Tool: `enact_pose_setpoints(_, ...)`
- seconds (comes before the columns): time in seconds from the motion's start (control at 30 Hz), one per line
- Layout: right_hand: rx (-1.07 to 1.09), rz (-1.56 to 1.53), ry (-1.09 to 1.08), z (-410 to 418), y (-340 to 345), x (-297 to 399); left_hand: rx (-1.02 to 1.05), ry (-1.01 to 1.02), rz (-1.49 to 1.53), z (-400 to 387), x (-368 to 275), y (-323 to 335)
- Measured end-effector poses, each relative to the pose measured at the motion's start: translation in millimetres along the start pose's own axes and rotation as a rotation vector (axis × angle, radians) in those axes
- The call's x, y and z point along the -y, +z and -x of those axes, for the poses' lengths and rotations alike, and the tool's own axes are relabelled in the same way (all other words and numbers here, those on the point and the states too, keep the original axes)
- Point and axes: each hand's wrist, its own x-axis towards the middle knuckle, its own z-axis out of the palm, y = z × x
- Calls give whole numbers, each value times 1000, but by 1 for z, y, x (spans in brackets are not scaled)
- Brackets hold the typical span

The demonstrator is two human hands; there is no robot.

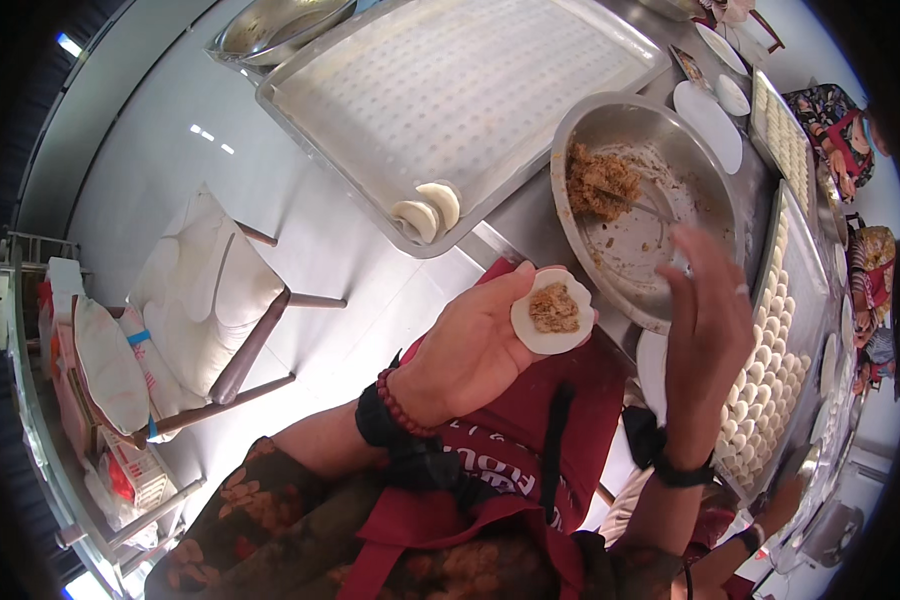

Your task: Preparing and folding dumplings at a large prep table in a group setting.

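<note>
On the open palm and fingers of my left hand (pixel 472 345) lies a round dough wrapper (pixel 521 322) with a heap of brown filling (pixel 554 308) at its middle. My right hand (pixel 705 315) is over the near right rim of a steel bowl (pixel 645 101), fingers apart and slightly blurred, close to the end of a thin metal utensil (pixel 645 206). That utensil's other end is in the brown filling (pixel 600 180) inside the bowl. A pair of folded dumplings (pixel 420 219) rests in the near corner of a large perforated metal tray (pixel 450 97).
Rows of dumplings (pixel 765 375) fill a tray on the right. A white plate (pixel 709 124) is beside the bowl. Another metal bowl (pixel 270 30) stands at the upper left. A cushioned chair (pixel 195 300) is at left. Co-workers (pixel 840 135) are along the table's right side.
</note>
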Motion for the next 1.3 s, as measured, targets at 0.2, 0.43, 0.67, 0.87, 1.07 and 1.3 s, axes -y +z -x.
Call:
enact_pose_setpoints(0.2,13,-494,108,62,0,25,61,-47,52,2,7,0)
enact_pose_setpoints(0.43,17,-515,26,85,11,30,106,-101,63,6,18,0)
enact_pose_setpoints(0.67,-39,-646,124,92,15,31,100,-69,-311,14,24,8)
enact_pose_setpoints(0.87,-93,-816,363,95,17,32,129,-28,-705,18,25,24)
enact_pose_setpoints(1.07,-116,-937,500,91,17,38,96,74,-833,18,31,17)
enact_pose_setpoints(1.3,-148,-961,454,86,20,40,4,157,-881,24,37,23)
